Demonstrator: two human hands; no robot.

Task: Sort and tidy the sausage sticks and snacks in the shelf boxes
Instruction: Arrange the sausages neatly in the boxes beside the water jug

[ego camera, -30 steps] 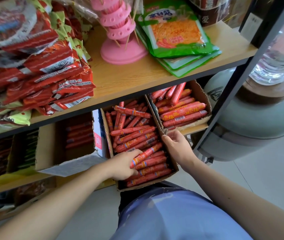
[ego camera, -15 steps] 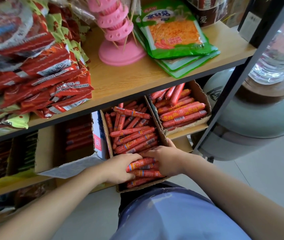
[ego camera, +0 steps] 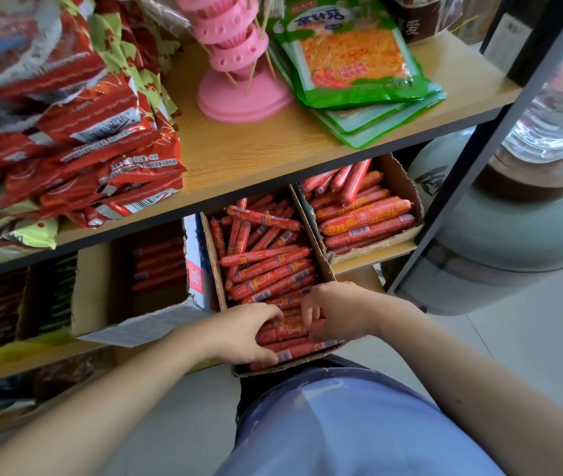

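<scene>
Left hand (ego camera: 239,333): curled round a bunch of sticks (ego camera: 283,333) at the front of the box (ego camera: 216,269).
Right hand (ego camera: 340,314): fingers bent onto the same bunch — gripping its other end.
Box: middle one on the lower shelf (ego camera: 373,261); the sticks behind lie crooked.
My move: I'd square the ends, then lay the bunch flat along the front wall — gently.

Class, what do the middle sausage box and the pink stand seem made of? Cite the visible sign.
Middle sausage box: corrugated cardboard by the look, matt brown, with rough raw edges. Pink stand: probably moulded plastic, smooth, slightly glossy, one even colour.
</scene>
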